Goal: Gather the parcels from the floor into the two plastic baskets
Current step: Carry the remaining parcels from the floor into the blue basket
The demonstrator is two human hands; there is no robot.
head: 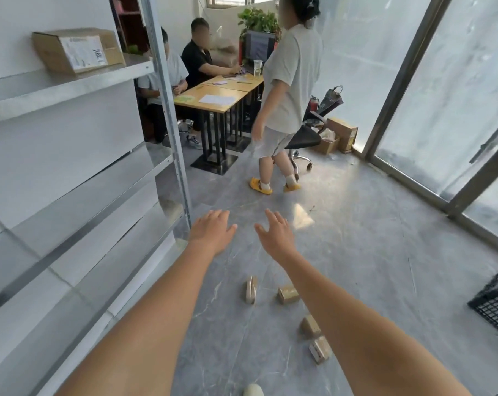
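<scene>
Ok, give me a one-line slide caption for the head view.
Both hands, left hand and right hand, reach out open above small parcels scattered on the grey floor.

4 small brown cardboard parcels lie scattered on the grey floor [356, 252]: a flat parcel [251, 289] on edge, a box [288, 293] beside it, 2 more [310, 325] [320, 349] nearer. A black basket [496, 304] sits right.

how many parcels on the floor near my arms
4: one on edge between the arms, one to its right, two by the right forearm. The arm may hide more.
</scene>
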